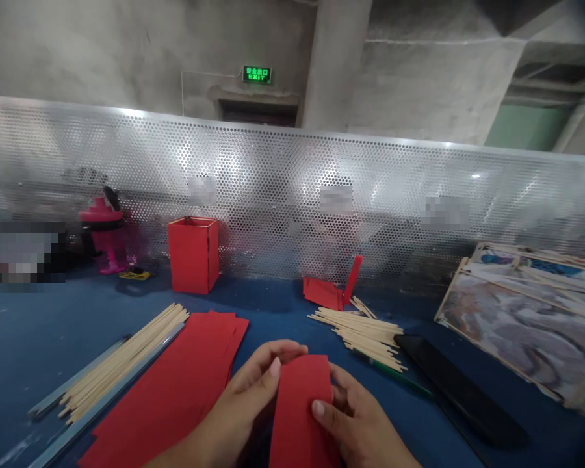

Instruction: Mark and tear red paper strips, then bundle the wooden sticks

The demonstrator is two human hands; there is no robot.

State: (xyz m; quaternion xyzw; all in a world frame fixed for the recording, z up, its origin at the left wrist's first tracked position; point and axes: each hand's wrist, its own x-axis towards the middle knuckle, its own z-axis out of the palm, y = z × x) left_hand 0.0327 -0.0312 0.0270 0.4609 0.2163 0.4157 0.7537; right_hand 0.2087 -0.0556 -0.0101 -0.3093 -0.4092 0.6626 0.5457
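A red paper strip (299, 409) is held upright in front of me, its lower end cut off by the frame. My left hand (258, 387) grips its left edge near the top, thumb toward me and fingers behind. On the right edge, my right hand (351, 416) pinches the strip with the thumb on its face; the other fingers are partly hidden behind it. Left of my hands lies a stack of red paper sheets (175, 383). To the right are a pile of wooden sticks (365, 331) and a green pen (400, 374).
A bundle of sticks (127, 357) lies at left between metal strips. Behind stand a red box (190, 257) and a pink cup (102, 227). Red scraps (322, 292) lie before the perforated metal panel (258, 195). A black case (463, 390) and printed boards (521, 318) are right.
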